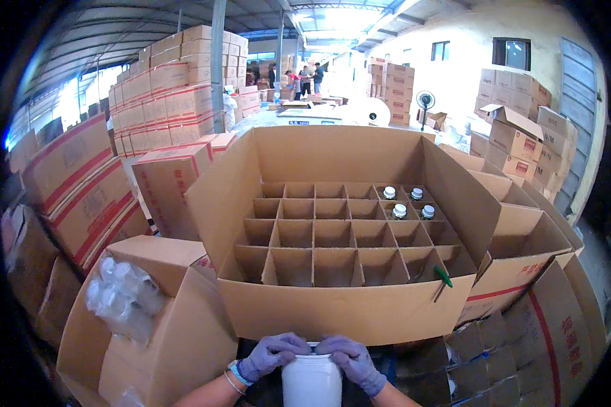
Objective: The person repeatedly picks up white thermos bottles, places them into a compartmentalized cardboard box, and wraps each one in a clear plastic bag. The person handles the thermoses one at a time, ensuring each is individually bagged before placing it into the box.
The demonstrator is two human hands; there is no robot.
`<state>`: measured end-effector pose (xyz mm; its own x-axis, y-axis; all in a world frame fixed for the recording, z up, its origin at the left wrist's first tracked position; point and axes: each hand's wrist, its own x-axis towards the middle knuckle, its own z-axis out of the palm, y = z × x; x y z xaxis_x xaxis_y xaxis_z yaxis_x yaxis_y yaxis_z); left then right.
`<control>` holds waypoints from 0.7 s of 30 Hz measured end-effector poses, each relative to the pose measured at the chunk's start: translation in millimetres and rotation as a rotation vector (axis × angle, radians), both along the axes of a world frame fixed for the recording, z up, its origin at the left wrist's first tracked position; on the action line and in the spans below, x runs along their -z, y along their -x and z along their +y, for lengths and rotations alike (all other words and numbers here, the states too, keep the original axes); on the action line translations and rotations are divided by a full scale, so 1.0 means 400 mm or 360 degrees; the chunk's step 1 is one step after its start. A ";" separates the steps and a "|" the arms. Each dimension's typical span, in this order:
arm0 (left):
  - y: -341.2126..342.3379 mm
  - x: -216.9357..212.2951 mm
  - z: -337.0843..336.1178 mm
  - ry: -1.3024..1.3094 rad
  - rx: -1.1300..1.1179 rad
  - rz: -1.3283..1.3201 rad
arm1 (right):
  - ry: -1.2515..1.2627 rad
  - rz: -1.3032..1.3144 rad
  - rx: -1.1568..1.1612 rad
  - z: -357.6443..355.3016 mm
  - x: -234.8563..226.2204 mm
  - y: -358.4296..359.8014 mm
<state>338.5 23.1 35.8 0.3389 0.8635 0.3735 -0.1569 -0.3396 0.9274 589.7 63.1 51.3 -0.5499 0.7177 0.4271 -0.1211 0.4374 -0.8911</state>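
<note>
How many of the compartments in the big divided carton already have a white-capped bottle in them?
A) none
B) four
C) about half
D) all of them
B: four white-capped bottles sit together near the far right corner of the divided carton, and the other compartments look empty, while both gloved hands, left hand and right hand, grip a white bottle below the carton.

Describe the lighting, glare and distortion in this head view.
Head view: the skylit roof is blown out white; a black fisheye ring rims the frame; the divided carton bows at its straight edges; the hands, left hand and right hand, and white jar sit sharp but dimmer at the bottom.
</note>
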 end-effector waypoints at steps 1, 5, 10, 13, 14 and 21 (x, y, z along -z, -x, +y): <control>0.002 0.000 0.000 0.0020 0.0010 0.0004 | -0.0040 0.0005 -0.0027 0.004 0.005 -0.001; 0.006 -0.014 -0.032 0.0075 0.0025 0.0034 | 0.0024 0.0089 -0.0057 -0.005 0.017 0.012; -0.068 -0.130 -0.105 -0.0342 -0.0227 0.0616 | 0.0503 0.0247 -0.0041 -0.020 0.073 0.020; -0.182 -0.262 -0.139 -0.0517 -0.0472 0.1449 | 0.1579 0.0678 -0.0200 -0.006 0.068 0.051; -0.163 -0.230 -0.130 -0.0484 -0.0433 0.1226 | 0.1448 0.0548 -0.0004 -0.020 0.058 0.048; 0.141 0.322 -0.004 0.0766 -0.1218 0.0322 | 0.0146 0.0137 -0.0190 -0.098 -0.176 -0.010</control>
<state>281.9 21.5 -92.9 -0.3681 0.9257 -0.0874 0.1317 0.1449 0.9806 593.6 23.8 121.7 -0.5977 0.6877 0.4120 -0.2451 0.3325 -0.9107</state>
